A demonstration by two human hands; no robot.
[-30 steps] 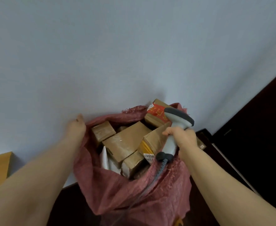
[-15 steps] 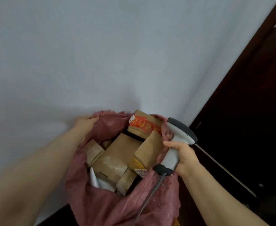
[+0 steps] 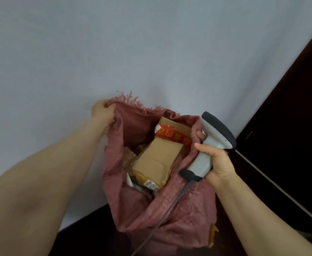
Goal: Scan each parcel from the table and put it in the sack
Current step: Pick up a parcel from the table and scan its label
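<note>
**Inspector:** Starting with the red woven sack [image 3: 136,206]: gripped at the far rim by the left hand [image 3: 102,112], fingers curled into the cloth. Risk there?

**Assessor:** Likely slipping from that single hold; sagging shut, or tipping under load.

**Inspector:** Next, the plain brown parcel [image 3: 158,159] inside, lying on top, beside the red-taped parcel [image 3: 171,134].

**Assessor:** Stacked near the mouth; could spill out.

**Inspector:** Then the scanner [image 3: 213,137], clasped in the right hand [image 3: 218,164], fingers wrapped round the grip.

**Assessor:** Watch the cable [image 3: 167,212] draped over the near rim: apt to snag.
</note>
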